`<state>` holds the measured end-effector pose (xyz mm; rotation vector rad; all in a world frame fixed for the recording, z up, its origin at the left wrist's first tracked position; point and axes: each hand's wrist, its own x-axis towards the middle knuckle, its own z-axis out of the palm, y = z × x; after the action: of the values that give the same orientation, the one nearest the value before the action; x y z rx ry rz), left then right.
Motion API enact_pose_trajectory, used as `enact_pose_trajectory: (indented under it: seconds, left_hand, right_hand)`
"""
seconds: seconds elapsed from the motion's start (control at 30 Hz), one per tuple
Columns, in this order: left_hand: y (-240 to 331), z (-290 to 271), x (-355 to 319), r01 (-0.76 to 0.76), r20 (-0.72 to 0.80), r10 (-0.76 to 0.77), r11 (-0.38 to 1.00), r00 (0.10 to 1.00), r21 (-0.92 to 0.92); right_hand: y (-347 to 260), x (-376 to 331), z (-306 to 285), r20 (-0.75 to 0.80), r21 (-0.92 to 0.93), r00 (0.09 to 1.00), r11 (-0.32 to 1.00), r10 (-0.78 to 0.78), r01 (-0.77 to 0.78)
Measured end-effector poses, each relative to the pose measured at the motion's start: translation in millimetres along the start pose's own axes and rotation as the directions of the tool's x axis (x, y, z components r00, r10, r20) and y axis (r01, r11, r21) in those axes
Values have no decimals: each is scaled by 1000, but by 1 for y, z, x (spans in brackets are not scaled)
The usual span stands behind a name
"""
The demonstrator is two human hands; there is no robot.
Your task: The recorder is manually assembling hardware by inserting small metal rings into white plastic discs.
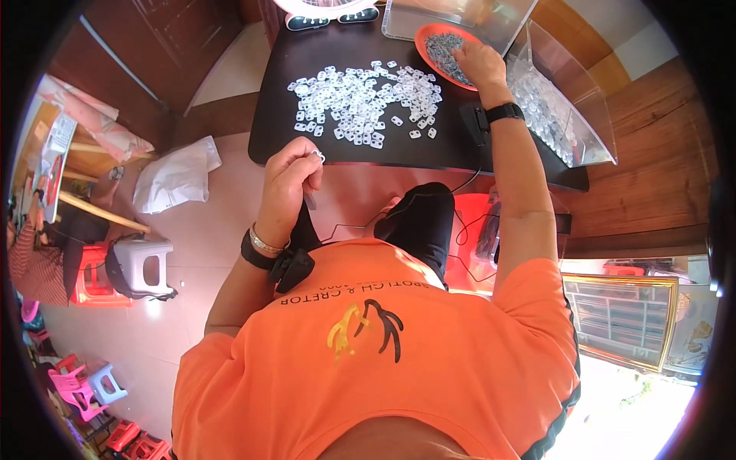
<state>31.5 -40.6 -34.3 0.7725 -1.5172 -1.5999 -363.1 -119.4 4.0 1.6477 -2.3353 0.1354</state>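
My left hand [290, 172] is closed in front of the black table's near edge. A small white plastic piece [318, 156] shows between its thumb and forefinger. Over at the far right, my right hand [481, 65] reaches into a round orange plate [421, 46]. Its bent fingertips touch a heap of small grey metal pieces [445, 52], perhaps screws or nails; whatever they pinch is hidden. Left of the plate, a wide pile of white plastic pieces with holes [345, 100] lies on the table.
A clear plastic bin [602, 138] holding many shiny transparent pieces stands right of my right forearm. Another clear box [399, 23] is behind the plate. A white round object [326, 8] stands at the back. A thin black cable [468, 180] hangs off the near edge.
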Motion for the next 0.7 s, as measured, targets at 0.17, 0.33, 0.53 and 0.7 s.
enact_pose_trajectory:
  seconds: [0.17,0.33,0.53,0.7]
  left_hand:
    - [0,0,-1,-2,-3,2,1000,1000,2]
    - [1,0,-2,-7,-1,7,1000,1000,-6]
    - [4,3,-1,-2,8,2,1000,1000,21]
    - [1,3,0,-5,18,5,1000,1000,17]
  right_hand:
    - [-5,-6,-10,-1,50,997,996,79,-79]
    - [10,3,5,-9,113,1000,993,29,-28]
    - [20,1,2,-26,356,1000,934,-9,17]
    - [23,5,5,112,403,994,914,9,-54]
